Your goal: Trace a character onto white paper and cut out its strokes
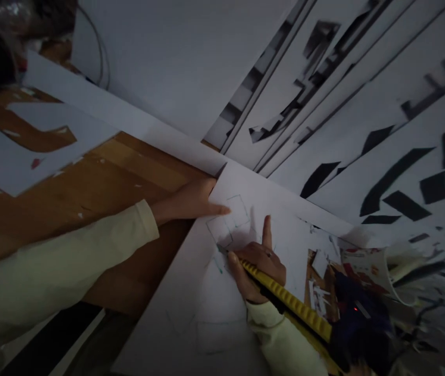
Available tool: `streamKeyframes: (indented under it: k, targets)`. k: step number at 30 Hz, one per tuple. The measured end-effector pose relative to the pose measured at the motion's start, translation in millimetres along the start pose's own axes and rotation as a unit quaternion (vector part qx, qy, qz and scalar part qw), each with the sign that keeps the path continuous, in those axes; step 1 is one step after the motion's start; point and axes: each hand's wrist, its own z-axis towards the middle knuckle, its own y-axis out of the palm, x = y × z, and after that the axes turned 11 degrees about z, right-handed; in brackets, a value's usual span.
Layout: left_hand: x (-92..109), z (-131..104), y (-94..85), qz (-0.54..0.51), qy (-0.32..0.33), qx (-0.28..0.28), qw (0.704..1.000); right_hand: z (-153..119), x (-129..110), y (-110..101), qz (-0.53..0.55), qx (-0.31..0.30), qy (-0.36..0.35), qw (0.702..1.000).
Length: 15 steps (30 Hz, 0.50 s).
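A white board (222,292) with faint green drawn or cut outlines lies across the brown table. On its left edge rests my left hand (191,201), thumb stretched over the board beside the outlines, the other fingers partly hidden at the edge. My right hand (255,266) is closed round a yellow utility knife (285,295), whose long body runs back past the wrist to the lower right. The knife's tip is at the lower corner of a small outlined shape, and the index or another finger points up off the handle.
Brown table (140,162) shows at left, with a cut white sheet (89,128) on it. Large white panels (363,156) with dark cutouts stand along the back and right. A paper cup (374,271), a dark blue object (359,318) and scraps lie at the right.
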Motion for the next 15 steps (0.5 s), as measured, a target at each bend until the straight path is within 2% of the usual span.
streamKeyframes:
  k: [10,15]
  targets:
    - [-15,7,-11.4,-0.107,0.03,-0.131,0.985,-2,-1,1,-0.002,0.033,-0.021,0.999]
    - [-12,5,-12.7,-0.176,0.017,-0.16,0.971,-3,-1,3,0.012,0.062,-0.043,0.997]
